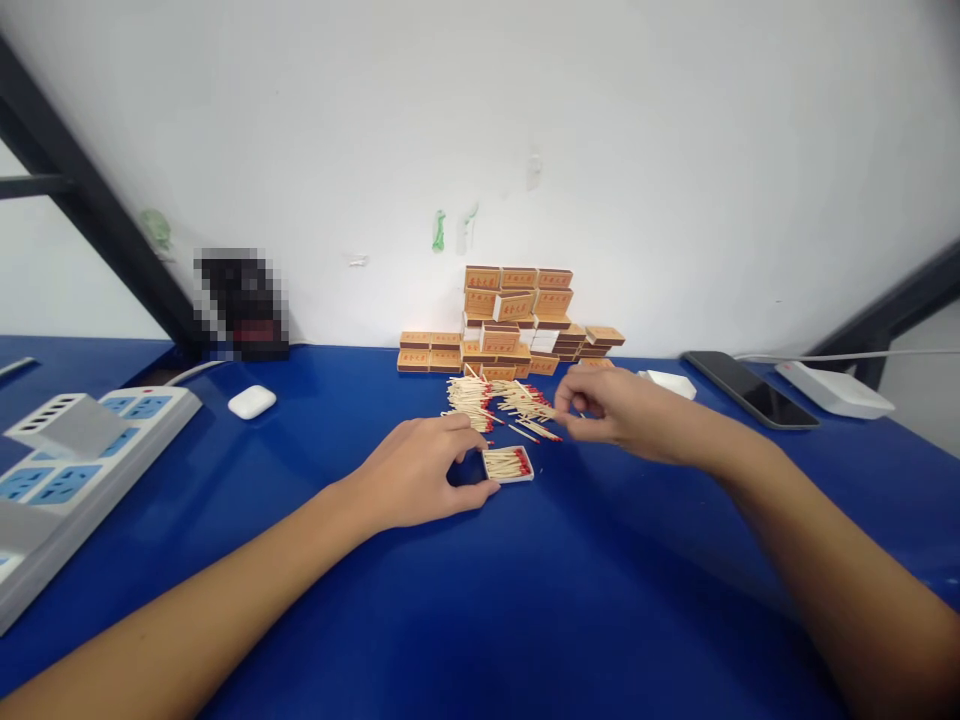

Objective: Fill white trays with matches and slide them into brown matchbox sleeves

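Observation:
My left hand (420, 472) grips the left end of a small white matchbox tray (531, 472), thumb on the near side and fingers on the far side. Red-headed matches (504, 463) lie side by side in the tray. Behind it, loose matches (469, 400) are heaped in a pile, their red heads mostly pointing right. A second loose heap of matches (525, 402) spreads beside it. At that heap's right edge my right hand (600, 408) is closed in a pinch on matches; its fingertips partly hide them.
Closed matchboxes (555, 302) are stacked against the wall behind the matches. A power strip (150, 440) and a white earphone case (252, 402) lie at left. To the right are a phone (750, 390) and a white box (834, 390) on the blue table (480, 620).

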Demonstrator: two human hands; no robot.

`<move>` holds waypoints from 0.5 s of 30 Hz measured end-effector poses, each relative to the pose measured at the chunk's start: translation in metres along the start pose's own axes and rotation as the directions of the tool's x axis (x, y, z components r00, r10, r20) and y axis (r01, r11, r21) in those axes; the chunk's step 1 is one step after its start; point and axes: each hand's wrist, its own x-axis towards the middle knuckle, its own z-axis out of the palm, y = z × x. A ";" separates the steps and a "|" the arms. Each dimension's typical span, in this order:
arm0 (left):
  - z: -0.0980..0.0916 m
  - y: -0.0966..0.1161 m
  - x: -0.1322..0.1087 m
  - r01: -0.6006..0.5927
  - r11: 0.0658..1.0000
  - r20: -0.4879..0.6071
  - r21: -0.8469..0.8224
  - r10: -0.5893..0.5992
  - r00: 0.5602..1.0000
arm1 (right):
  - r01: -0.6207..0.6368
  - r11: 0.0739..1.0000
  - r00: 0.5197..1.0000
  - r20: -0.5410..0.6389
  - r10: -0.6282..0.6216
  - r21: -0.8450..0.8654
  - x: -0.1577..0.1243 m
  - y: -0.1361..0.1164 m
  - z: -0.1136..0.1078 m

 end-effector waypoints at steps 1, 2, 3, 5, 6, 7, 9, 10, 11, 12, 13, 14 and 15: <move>0.000 0.000 0.000 -0.001 1.000 0.006 -0.002 0.001 1.000 | 0.051 0.997 0.999 -0.004 -0.051 0.055 0.000 -0.010 0.003; -0.001 0.001 0.001 -0.001 1.000 0.009 -0.004 0.002 1.000 | 0.095 0.990 0.996 -0.006 -0.094 0.100 0.001 -0.020 0.006; -0.001 0.001 0.001 -0.002 1.000 0.010 -0.004 0.002 1.000 | 0.132 0.982 0.991 0.001 -0.133 0.133 0.001 -0.030 0.011; -0.001 0.001 0.001 -0.004 1.000 0.013 -0.002 0.004 1.000 | 0.160 0.970 0.985 0.039 -0.169 0.181 0.001 -0.046 0.020; -0.001 0.001 0.002 -0.003 1.000 0.016 -0.002 0.003 1.000 | 0.156 0.970 0.984 0.060 -0.170 0.184 0.001 -0.051 0.024; -0.001 0.001 0.002 -0.001 1.000 0.018 -0.006 0.001 1.000 | 0.147 0.973 0.983 0.079 -0.163 0.177 0.000 -0.054 0.027; -0.002 0.002 0.002 -0.003 1.000 0.021 -0.016 0.004 1.000 | 0.134 0.981 0.985 0.094 -0.148 0.140 0.000 -0.055 0.030; -0.002 0.002 0.001 -0.004 1.000 0.021 -0.020 0.004 1.000 | 0.135 0.984 0.985 0.092 -0.146 0.118 -0.001 -0.055 0.030; -0.002 0.002 0.001 -0.004 1.000 0.021 -0.020 0.005 1.000 | 0.142 0.985 0.985 0.085 -0.151 0.100 -0.002 -0.054 0.029; -0.002 0.002 0.001 -0.003 1.000 0.022 -0.019 0.003 1.000 | 0.152 0.985 0.984 0.078 -0.159 0.086 -0.002 -0.053 0.028; -0.002 0.002 0.001 0.000 1.000 0.022 -0.015 0.001 1.000 | 0.160 0.984 0.984 0.070 -0.165 0.074 -0.003 -0.052 0.026; -0.002 0.002 0.001 0.003 1.000 0.022 -0.010 -0.002 1.000 | 0.165 0.984 0.984 0.064 -0.168 0.063 -0.003 -0.052 0.024; -0.002 0.002 0.001 0.005 1.000 0.022 -0.006 -0.005 1.000 | 0.169 0.984 0.983 0.061 -0.172 0.054 -0.004 -0.051 0.021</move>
